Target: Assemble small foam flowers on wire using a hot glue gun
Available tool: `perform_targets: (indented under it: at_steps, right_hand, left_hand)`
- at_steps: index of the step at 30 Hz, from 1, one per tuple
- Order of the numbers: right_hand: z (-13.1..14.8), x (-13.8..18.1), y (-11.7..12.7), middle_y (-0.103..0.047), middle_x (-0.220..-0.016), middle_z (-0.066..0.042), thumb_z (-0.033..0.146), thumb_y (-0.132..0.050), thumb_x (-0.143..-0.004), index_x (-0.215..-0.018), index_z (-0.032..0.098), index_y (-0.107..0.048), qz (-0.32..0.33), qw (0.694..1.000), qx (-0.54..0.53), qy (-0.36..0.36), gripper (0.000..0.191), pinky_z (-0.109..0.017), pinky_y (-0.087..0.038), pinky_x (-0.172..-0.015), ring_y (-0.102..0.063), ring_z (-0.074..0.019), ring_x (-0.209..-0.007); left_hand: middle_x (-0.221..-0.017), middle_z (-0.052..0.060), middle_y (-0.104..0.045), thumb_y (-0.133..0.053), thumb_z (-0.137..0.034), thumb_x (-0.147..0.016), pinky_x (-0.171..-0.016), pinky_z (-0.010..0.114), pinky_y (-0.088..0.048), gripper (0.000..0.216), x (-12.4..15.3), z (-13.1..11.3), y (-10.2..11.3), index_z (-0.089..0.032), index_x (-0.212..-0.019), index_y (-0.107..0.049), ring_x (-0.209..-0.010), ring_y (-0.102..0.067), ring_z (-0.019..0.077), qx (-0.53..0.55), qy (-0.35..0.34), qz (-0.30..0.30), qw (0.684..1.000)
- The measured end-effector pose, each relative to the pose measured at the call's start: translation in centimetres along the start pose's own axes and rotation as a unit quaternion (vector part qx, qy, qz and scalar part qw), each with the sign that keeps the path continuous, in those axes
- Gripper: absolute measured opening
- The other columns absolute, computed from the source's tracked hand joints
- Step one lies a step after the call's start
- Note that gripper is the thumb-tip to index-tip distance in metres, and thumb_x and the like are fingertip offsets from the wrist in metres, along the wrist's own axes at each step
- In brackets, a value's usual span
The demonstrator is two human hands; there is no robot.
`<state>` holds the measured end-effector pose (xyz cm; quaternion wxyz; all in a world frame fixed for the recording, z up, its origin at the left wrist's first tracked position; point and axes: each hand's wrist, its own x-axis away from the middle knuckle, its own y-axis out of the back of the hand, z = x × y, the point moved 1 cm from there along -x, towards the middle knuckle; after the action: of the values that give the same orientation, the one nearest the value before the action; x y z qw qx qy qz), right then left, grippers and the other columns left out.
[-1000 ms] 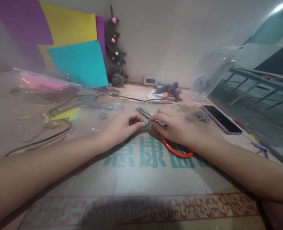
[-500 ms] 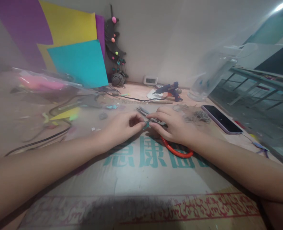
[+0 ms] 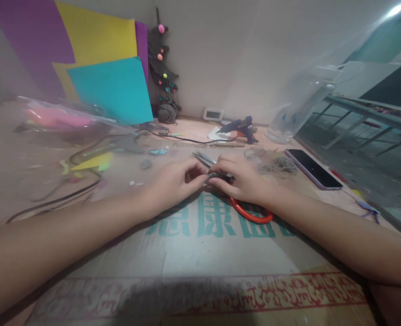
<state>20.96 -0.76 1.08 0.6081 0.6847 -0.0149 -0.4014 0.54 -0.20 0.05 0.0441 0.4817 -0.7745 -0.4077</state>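
Both hands have drawn closer since the earlier view, and their fingertips now meet. Right hand (image 3: 246,181): fingers wrapped round one red-handled tool (image 3: 251,213), which lies on the bench (image 3: 193,253) at centre. Left hand (image 3: 175,182): fingers pinched narrow at the tool's tip. From the hands, one phone (image 3: 314,170) at 3 o'clock; one glue gun (image 3: 239,127) at 1 o'clock.

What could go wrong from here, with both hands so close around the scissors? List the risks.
1. The left hand has its fingers right at the tip of the scissors held in the right hand, so a nick seems possible.
2. Whatever sits between the fingers is tiny and mostly hidden, so it may slip.
3. The phone lies beside the right arm and could get knocked.
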Motion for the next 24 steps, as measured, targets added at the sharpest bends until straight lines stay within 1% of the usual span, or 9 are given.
perform_targets:
  at_steps: [7, 11, 13, 17, 21, 23, 24]
  right_hand:
    - [0.01, 0.01, 0.02, -0.059, -0.076, -0.003, 0.030, -0.060, -0.091, -0.088, 0.016, -0.063, 0.004, 1.000, -0.012, -0.004, 0.015, -0.029, -0.040, -0.066, -0.052, -0.0162, -0.071]
    - [-0.01, -0.03, -0.02, -0.059, -0.075, -0.003, 0.029, -0.059, -0.092, -0.086, 0.016, -0.062, 0.002, 1.000, -0.012, -0.004, 0.014, -0.029, -0.040, -0.065, -0.053, -0.0164, -0.071]
    - [0.00, -0.07, -0.05, -0.059, -0.074, -0.003, 0.029, -0.059, -0.092, -0.085, 0.016, -0.062, 0.004, 1.000, -0.009, -0.001, 0.015, -0.029, -0.040, -0.065, -0.053, -0.0166, -0.071]
    - [0.04, -0.09, -0.03, -0.059, -0.074, -0.003, 0.030, -0.059, -0.092, -0.085, 0.016, -0.063, 0.008, 1.000, -0.009, 0.004, 0.016, -0.028, -0.041, -0.065, -0.053, -0.0162, -0.071]
    - [0.06, -0.06, 0.16, -0.060, -0.076, -0.005, 0.036, -0.060, -0.091, -0.094, 0.014, -0.064, 0.013, 1.000, -0.009, -0.007, 0.023, -0.030, -0.042, -0.066, -0.054, -0.0170, -0.072]
    - [-0.02, -0.01, 0.20, -0.061, -0.079, -0.006, 0.035, -0.058, -0.092, -0.101, 0.013, -0.063, 0.005, 1.000, -0.012, -0.014, 0.024, -0.031, -0.043, -0.068, -0.055, -0.0177, -0.073]
    - [-0.07, 0.02, 0.19, -0.062, -0.080, -0.006, 0.031, -0.056, -0.093, -0.102, 0.014, -0.062, -0.005, 1.000, -0.014, -0.014, 0.021, -0.031, -0.043, -0.068, -0.055, -0.0176, -0.073]
  left_hand:
    - [-0.086, -0.001, -0.072, -0.054, -0.027, -0.089, -0.066, 0.025, -0.044, 0.018, -0.08, -0.06, 0.00, -0.019, -0.095, -0.069, -0.073, -0.062, 0.0138, 0.017, 0.000, 0.018, 1.000]
    - [-0.088, 0.001, -0.074, -0.053, -0.036, -0.091, -0.068, 0.027, -0.045, 0.025, -0.06, -0.32, 0.09, -0.019, -0.095, -0.071, -0.077, -0.064, 0.0163, 0.019, 0.023, 0.023, 0.999]
    - [-0.087, 0.002, -0.074, -0.050, -0.039, -0.093, -0.067, 0.027, -0.044, 0.029, -0.04, -0.33, 0.08, -0.018, -0.093, -0.071, -0.077, -0.064, 0.0169, 0.018, 0.022, 0.025, 0.999]
    - [-0.083, 0.001, -0.073, -0.050, -0.035, -0.092, -0.065, 0.027, -0.042, 0.027, -0.11, -0.13, -0.03, -0.019, -0.090, -0.070, -0.074, -0.062, 0.0162, 0.003, 0.010, 0.028, 1.000]
    - [-0.081, 0.001, -0.072, -0.052, -0.033, -0.090, -0.065, 0.027, -0.042, 0.023, -0.25, 0.03, 0.01, -0.018, -0.087, -0.071, -0.072, -0.061, 0.0159, 0.004, 0.023, 0.024, 0.999]
    - [-0.083, 0.001, -0.073, -0.053, -0.034, -0.090, -0.066, 0.027, -0.042, 0.023, -0.28, 0.07, 0.06, -0.019, -0.089, -0.071, -0.074, -0.062, 0.0162, 0.011, 0.032, 0.021, 0.999]
    - [-0.084, 0.001, -0.073, -0.053, -0.034, -0.090, -0.066, 0.027, -0.042, 0.023, -0.29, 0.08, 0.07, -0.019, -0.089, -0.071, -0.074, -0.062, 0.0163, 0.015, 0.034, 0.021, 0.999]
